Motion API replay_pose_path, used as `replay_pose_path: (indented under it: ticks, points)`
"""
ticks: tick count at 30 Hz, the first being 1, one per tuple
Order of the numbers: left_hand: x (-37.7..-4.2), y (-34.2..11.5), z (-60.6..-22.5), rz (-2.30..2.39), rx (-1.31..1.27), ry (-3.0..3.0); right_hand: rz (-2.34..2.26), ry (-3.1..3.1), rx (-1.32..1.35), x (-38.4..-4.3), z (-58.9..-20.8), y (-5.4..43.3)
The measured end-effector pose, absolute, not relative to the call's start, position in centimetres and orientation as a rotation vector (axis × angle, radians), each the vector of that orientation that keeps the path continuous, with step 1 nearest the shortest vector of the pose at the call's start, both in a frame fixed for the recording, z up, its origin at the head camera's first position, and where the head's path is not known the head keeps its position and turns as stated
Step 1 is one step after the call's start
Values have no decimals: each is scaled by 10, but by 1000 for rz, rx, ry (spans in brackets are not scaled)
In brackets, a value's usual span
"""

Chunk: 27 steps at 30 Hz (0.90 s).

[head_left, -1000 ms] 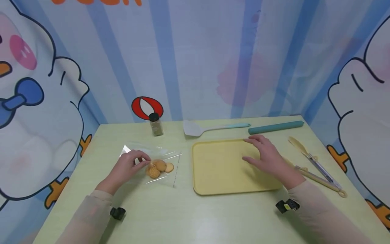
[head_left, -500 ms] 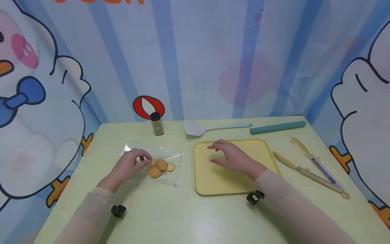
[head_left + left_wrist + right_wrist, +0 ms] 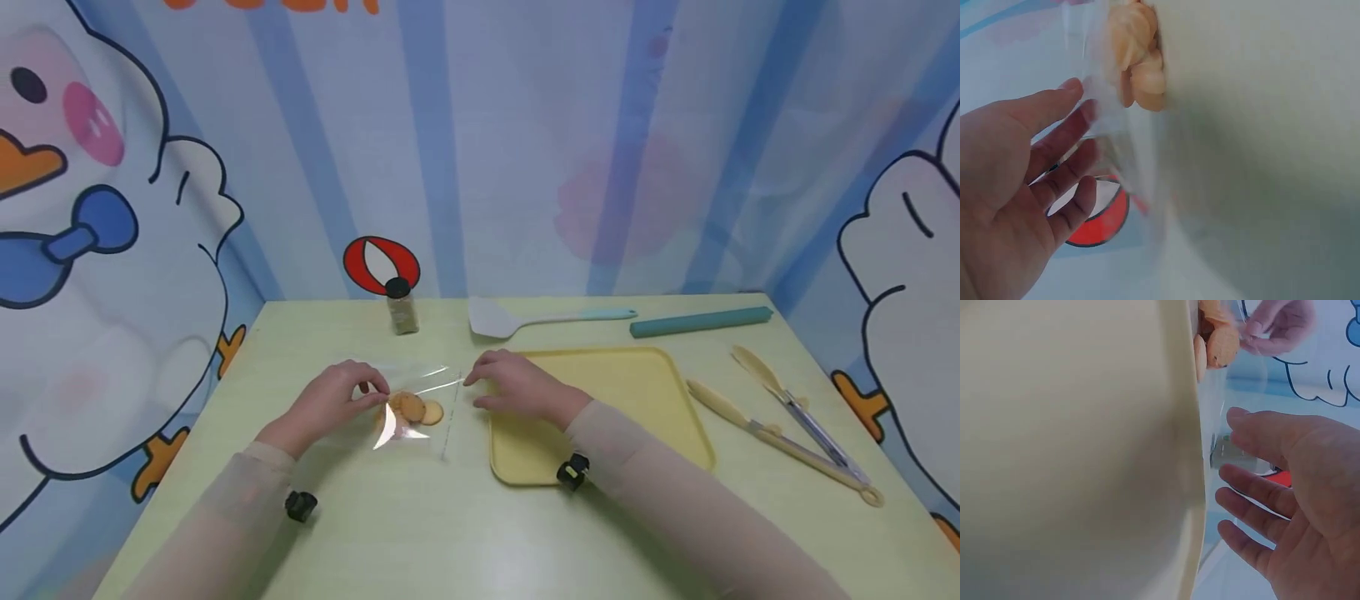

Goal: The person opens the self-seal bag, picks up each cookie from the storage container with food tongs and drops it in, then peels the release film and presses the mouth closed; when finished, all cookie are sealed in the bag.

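Note:
A clear plastic bag (image 3: 427,382) with several round cookies (image 3: 412,407) inside lies on the left part of the table. My left hand (image 3: 330,405) pinches the bag's upper film between thumb and fingertips, lifting it a little beside the cookies. In the left wrist view the film (image 3: 1107,109) stands at the fingertips. My right hand (image 3: 522,388) hovers over the left edge of a yellow tray (image 3: 622,417), fingers extended and holding nothing. Its fingertips are close to the bag's right edge. In the right wrist view the hand (image 3: 1291,481) has thumb and fingers spread apart.
Behind the bag stands a spice jar (image 3: 402,310) with a black lid. A spatula (image 3: 517,322) and a teal rod (image 3: 701,322) lie along the back. Yellow-tipped tongs (image 3: 795,450) lie spread to the right of the tray. A printed curtain (image 3: 510,167) hangs behind.
My right hand has moved left across the tray, from its right half to the bag's edge. The left hand keeps its pinch on the bag. The view has shifted slightly.

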<state>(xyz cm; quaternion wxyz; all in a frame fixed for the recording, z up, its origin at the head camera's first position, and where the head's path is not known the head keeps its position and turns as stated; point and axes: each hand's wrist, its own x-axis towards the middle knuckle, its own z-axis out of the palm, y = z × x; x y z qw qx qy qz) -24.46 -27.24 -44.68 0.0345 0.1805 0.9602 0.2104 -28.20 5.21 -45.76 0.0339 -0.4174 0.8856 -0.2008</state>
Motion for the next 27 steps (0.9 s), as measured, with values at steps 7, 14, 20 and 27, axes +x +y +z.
replay_pose_path:
  ticks: [7,14,20,27]
  points:
    - [-265,-252,-435,523,590,2885,-515,2732,-1316,-288,-457,31]
    - [-296,-220,-437,449,709,2826,-467,2780,-1333,-299,-460,20]
    - [-310,-210,-442,364,784,2811,-454,2774,-1356,-309,-459,10]
    - [-321,-203,-454,339,833,2775,-399,2798,-1330,-315,-462,8]
